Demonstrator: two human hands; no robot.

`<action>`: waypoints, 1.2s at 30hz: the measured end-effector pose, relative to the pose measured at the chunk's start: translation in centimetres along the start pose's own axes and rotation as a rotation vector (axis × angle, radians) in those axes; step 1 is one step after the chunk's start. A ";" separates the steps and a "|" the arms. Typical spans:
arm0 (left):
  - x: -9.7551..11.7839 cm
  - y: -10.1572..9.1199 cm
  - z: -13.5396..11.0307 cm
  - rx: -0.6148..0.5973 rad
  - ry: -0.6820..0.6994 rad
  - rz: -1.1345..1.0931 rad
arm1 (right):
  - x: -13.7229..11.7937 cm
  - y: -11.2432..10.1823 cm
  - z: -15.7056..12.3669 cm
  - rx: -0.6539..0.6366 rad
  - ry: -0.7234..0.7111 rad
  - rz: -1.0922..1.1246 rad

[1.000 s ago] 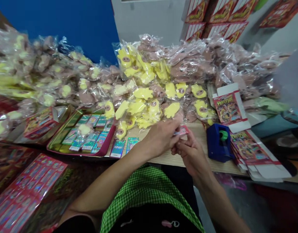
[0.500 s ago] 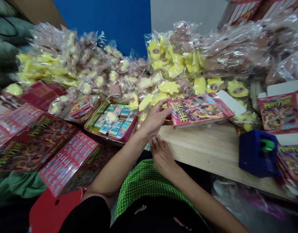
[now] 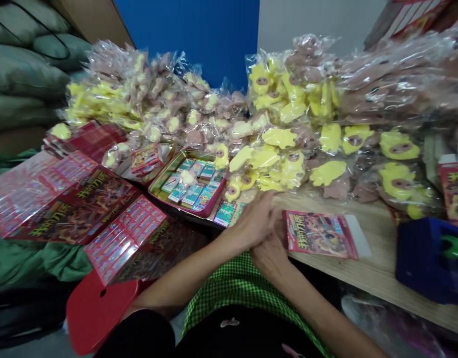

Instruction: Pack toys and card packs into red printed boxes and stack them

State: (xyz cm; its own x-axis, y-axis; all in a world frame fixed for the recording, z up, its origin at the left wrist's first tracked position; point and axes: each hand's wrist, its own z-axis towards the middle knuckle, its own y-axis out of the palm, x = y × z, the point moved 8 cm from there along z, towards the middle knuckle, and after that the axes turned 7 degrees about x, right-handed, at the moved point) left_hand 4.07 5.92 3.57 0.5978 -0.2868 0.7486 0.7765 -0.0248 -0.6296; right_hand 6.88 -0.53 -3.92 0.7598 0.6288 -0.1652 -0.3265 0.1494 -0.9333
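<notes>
A red printed cardboard box (image 3: 318, 234) lies on the wooden table, its white end flap (image 3: 357, 236) sticking out to the right. Just left of the box my two hands overlap. My left hand (image 3: 257, 219) is on top, its fingers smeared by motion and pointing at the box's left end. Beneath it is my right hand (image 3: 270, 253), with its fingers mostly hidden. Whether either hand touches or holds anything cannot be made out. Left of my hands are small teal card packs (image 3: 226, 213) on the table and an open tin (image 3: 204, 213) holding several more packs.
Bagged yellow and pinkish plush toys (image 3: 277, 136) are heaped along the back. A blue tape dispenser (image 3: 419, 258) stands at the right edge. Red printed sheets (image 3: 128, 233) lie at left, above a red stool (image 3: 98, 308). Stacked sacks (image 3: 24, 74) are behind.
The red box, held up at its left end by my left hand before, now lies flat on the table nearer me. My left hand has come down over my right hand. The view has shifted left.
</notes>
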 end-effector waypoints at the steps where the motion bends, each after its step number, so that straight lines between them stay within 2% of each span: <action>1: -0.9 -1.4 -1.1 -0.009 0.057 0.147 | 0.0 -0.2 -0.4 0.012 -0.025 -0.026; 5: -7.0 -4.8 -6.3 -0.248 0.186 0.565 | -0.6 -1.3 -1.1 0.094 -0.183 -0.170; 7: -9.9 -5.5 -8.4 -0.293 0.229 0.652 | -0.8 -1.6 -1.1 0.131 -0.214 -0.180; 9: -11.6 -5.6 -9.7 -0.277 0.314 0.659 | -0.8 -1.8 -1.0 0.173 -0.213 -0.168; 12: -11.9 -5.9 -10.5 -0.172 0.478 0.612 | -1.1 -2.2 -1.2 0.251 -0.217 -0.148; 14: -11.4 -6.3 -10.3 -0.099 0.531 0.599 | -1.2 -2.1 -1.2 0.250 -0.220 -0.138; 16: -10.8 -6.5 -9.9 -0.086 0.524 0.592 | -1.1 -1.8 -1.1 0.172 -0.215 -0.114; 18: -10.4 -6.4 -9.5 -0.139 0.475 0.586 | -0.9 -1.8 -0.7 0.076 -0.198 -0.052; 21: -9.2 -6.7 -9.3 -0.193 0.405 0.578 | 0.0 -3.0 0.1 0.017 -0.167 0.027; 22: -8.3 -7.2 -9.2 -0.147 0.398 0.564 | 0.5 -3.9 0.4 0.041 -0.144 0.031; 23: -7.1 -8.0 -9.0 -0.049 0.400 0.533 | 1.3 -5.2 0.8 0.101 -0.099 0.040; 25: -4.6 -10.2 -8.5 0.246 0.364 0.393 | 3.8 -8.2 1.3 0.290 0.077 0.136; 27: -2.9 -11.4 -7.6 0.506 0.231 0.151 | 6.6 -10.2 1.3 0.421 0.315 0.415; 28: -2.6 -11.0 -6.8 0.562 0.143 0.012 | 7.6 -10.5 1.3 0.424 0.417 0.618; 29: -2.3 -9.8 -5.7 0.558 0.063 -0.121 | 8.2 -10.3 1.3 0.386 0.492 0.822; 31: -1.5 -6.1 -3.3 0.443 -0.044 -0.341 | 9.0 -10.3 0.9 0.317 0.583 1.092; 32: -0.9 -4.0 -2.1 0.370 -0.064 -0.412 | 9.8 -10.8 0.3 0.327 0.624 1.104; 34: 0.4 -0.2 -0.2 0.264 -0.057 -0.448 | 12.6 -12.7 -1.9 0.411 0.716 0.880; 36: 2.2 3.3 1.1 0.159 0.026 -0.332 | 16.1 -15.6 -4.9 0.515 0.777 0.507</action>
State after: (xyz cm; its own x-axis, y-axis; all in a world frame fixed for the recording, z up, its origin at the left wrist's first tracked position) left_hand 8.20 6.25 3.35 0.3044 -0.3120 0.9000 0.9498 0.0278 -0.3116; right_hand 26.94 3.50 6.38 0.5594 0.0752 -0.8254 -0.7664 0.4264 -0.4805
